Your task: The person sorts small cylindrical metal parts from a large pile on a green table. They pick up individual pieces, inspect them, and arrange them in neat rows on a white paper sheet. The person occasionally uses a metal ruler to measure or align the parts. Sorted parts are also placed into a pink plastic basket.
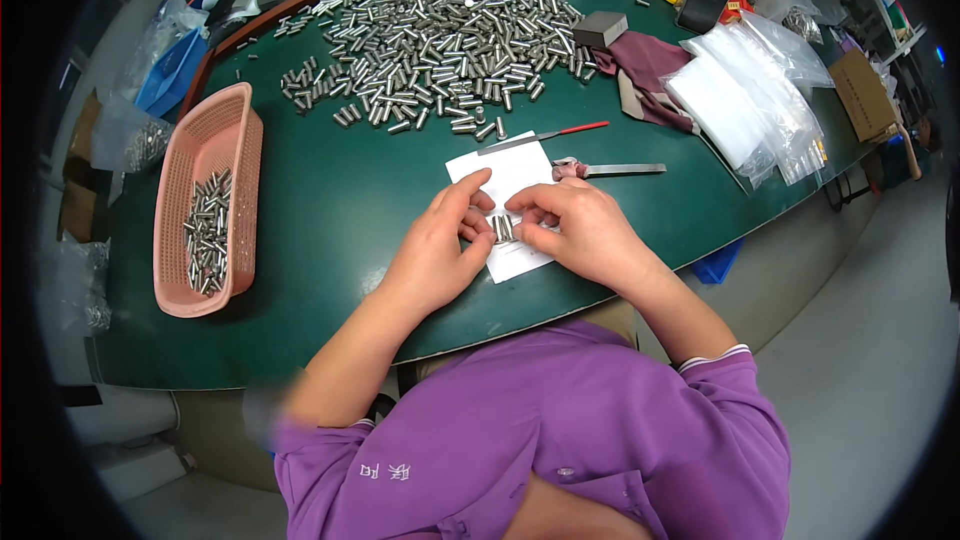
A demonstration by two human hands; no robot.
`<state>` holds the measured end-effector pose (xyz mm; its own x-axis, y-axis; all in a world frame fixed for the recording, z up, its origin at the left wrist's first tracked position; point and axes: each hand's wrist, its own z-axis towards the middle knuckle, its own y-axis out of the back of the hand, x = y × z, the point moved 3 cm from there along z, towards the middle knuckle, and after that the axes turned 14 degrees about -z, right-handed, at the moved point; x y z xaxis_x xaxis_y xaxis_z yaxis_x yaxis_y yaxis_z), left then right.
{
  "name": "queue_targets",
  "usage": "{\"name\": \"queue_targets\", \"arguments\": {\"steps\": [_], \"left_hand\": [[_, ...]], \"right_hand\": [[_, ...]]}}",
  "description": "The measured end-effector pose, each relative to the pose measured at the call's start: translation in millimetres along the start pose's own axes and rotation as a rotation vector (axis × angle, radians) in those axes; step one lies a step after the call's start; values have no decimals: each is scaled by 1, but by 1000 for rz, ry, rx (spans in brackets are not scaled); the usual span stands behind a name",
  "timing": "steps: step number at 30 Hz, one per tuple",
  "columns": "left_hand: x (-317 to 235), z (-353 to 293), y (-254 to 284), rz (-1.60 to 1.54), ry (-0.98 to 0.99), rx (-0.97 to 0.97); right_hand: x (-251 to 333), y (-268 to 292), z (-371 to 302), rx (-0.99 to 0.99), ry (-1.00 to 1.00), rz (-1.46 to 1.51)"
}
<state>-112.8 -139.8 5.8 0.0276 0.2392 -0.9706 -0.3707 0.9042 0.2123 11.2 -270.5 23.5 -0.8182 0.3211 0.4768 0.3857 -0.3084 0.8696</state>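
Note:
A short row of small silvery metal pins (503, 228) lies on a white sheet of paper (518, 168) at the table's near edge. My left hand (440, 240) is at the row's left side, its fingers curled and the thumb and fingertips against the pins. From the right, my right hand (575, 225) closes in the same way, thumb and fingertips at the row's other end. The fingertips partly hide the pins. Just beyond the paper's top lies a thin file with a red handle (585, 127). A flat metal tool with a wrapped end (625, 169) rests beyond my right hand.
A large heap of metal pins (450, 40) covers the far part of the green table (330, 210). At left stands a pink basket (165, 210) holding more pins. A grey block (600, 28), a maroon cloth (645, 65) and clear plastic bags (745, 90) lie at right.

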Motion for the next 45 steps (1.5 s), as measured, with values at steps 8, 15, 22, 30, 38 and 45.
{"name": "queue_targets", "arguments": {"steps": [8,15,22,30,38,45], "left_hand": [[6,1,-13,78,-20,-19],[2,1,-17,100,-106,-3],[-5,-1,-20,121,-165,55],[-9,-3,-14,39,-122,87],[11,8,14,-170,-181,-145],[15,10,8,-238,-129,-114]], "right_hand": [[-3,0,-1,11,-6,-40],[-4,-1,-8,-66,19,96],[-7,-7,-14,-84,50,129],[1,4,-17,-107,169,48],[5,0,-8,-23,253,67],[-19,12,-5,45,-191,1496]]}}
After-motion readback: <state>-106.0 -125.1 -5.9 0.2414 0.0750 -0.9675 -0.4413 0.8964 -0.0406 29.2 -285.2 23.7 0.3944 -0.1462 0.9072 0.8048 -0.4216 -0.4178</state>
